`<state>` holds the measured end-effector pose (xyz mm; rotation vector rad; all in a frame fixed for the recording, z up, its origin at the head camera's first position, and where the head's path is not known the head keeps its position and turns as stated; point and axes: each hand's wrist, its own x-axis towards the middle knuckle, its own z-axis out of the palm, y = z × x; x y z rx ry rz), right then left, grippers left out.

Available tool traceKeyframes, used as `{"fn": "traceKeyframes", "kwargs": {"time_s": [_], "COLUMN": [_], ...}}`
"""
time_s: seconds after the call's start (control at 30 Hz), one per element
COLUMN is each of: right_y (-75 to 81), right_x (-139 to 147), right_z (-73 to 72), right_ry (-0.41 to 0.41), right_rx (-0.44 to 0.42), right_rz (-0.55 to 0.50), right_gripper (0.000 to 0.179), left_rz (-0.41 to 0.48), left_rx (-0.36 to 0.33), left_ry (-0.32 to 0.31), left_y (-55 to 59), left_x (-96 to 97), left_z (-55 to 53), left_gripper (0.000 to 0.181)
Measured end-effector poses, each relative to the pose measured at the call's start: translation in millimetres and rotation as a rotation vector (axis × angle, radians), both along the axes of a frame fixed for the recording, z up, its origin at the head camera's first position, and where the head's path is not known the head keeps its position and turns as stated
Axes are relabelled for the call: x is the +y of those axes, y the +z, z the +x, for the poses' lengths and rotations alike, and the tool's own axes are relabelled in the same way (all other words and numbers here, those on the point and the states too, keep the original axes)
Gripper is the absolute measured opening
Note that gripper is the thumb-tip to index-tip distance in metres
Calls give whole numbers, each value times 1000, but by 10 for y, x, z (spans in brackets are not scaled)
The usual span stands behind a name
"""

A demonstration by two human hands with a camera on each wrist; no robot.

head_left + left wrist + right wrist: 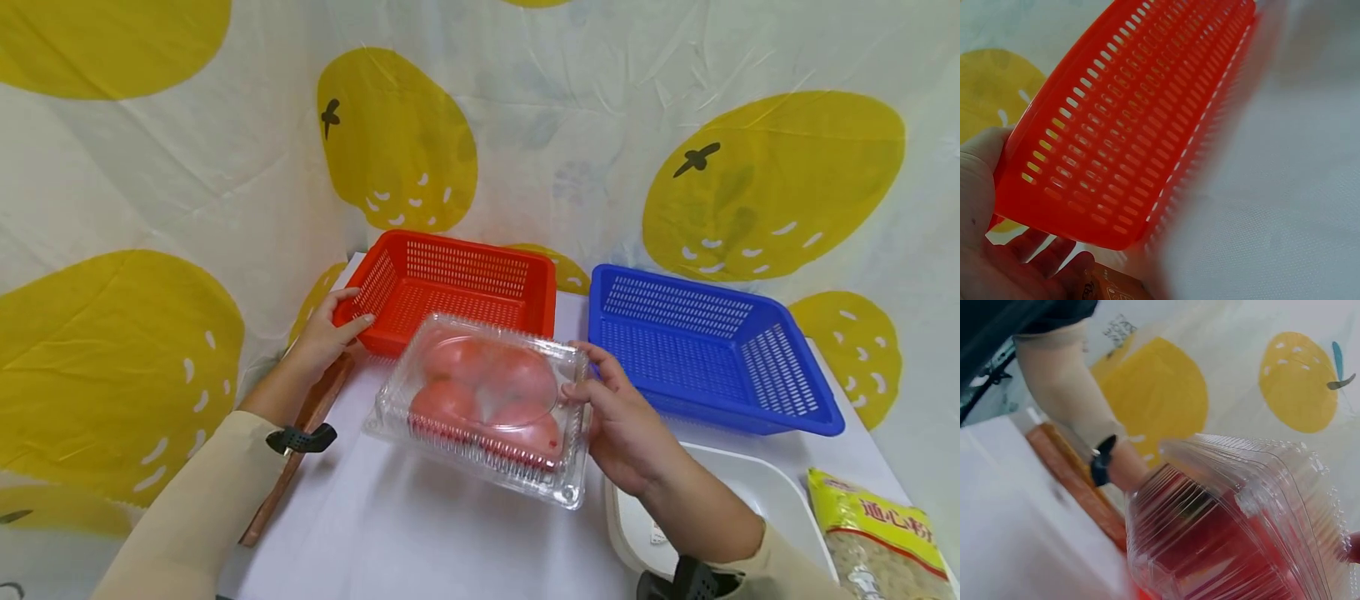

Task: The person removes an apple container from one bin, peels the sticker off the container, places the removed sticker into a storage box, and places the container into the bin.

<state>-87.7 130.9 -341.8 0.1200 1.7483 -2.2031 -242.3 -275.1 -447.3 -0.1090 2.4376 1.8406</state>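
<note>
My right hand (626,425) pinches the right edge of a clear plastic clamshell box (577,467), thumb on top of the lid. Several red tomatoes (450,404) show through the plastic. The box is tilted above the white table, in front of a red basket (540,308). At that basket's left end, my left hand (322,333) grips the rim. In the left wrist view, the thumb side of the left hand (979,206) lies against the basket's outer wall (1129,119), with fingers curled under its corner. The right wrist view shows the clamshell (1260,506) close up.
A blue basket (806,400) stands at the back right. Nearer, a white tub (780,492) lies partly behind my right forearm, beside a yellow-topped bag of pasta (888,533). A long brown box (281,492) runs along the table's left edge, under my left arm.
</note>
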Motion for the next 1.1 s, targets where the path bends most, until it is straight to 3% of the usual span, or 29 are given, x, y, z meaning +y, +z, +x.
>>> {"fn": "traceKeyframes", "kwargs": {"time_s": [0.23,0.47,0.8,0.93,1.1], "right_y": [288,407,146,-30,-218], "right_x": [93,58,-109,-215,-399], "right_z": [-323,-929,-1828,-2109,-2351], "right_ry": [-26,-89,-117,-113,-114], "right_rx": [15,35,-41,-75,-95], "right_rz": [-30,-92,-74,-67,7], "right_gripper": [52,42,54,53,41], "left_rz": [17,3,19,20,-2], "left_rx": [-15,-33,-46,-41,-28], "left_ry": [17,12,-10,-2,1], "left_y": [-1,-16,-16,-16,-28], "left_x": [18,4,11,7,-20], "left_z": [0,-12,-25,-21,-5], "left_gripper": [82,83,81,79,80]}}
